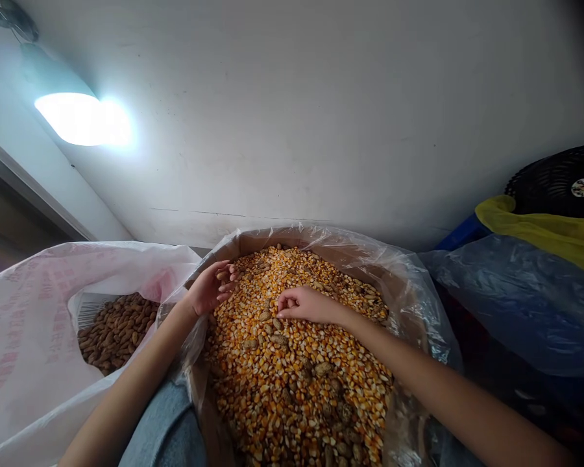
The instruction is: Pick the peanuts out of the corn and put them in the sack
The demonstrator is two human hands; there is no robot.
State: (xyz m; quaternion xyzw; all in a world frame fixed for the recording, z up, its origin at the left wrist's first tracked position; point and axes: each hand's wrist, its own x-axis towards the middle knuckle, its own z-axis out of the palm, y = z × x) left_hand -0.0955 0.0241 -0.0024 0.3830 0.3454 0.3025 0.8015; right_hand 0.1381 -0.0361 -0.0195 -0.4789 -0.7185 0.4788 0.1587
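A lined box holds a heap of yellow corn kernels with unshelled peanuts scattered over it. My left hand is above the heap's left edge, palm turned inward, its fingers curled around some small brown nuts whose kind is unclear. Over the middle of the corn, my right hand is closed in a pinch, its fingertips down at the kernels beside a few peanuts. Whatever may be between those fingertips is hidden.
Left of the box, an open white sack contains brown almonds. Clear plastic lines the box rim. A bright lamp hangs at upper left. On the right are a black basket, yellow mesh and a bluish plastic bag.
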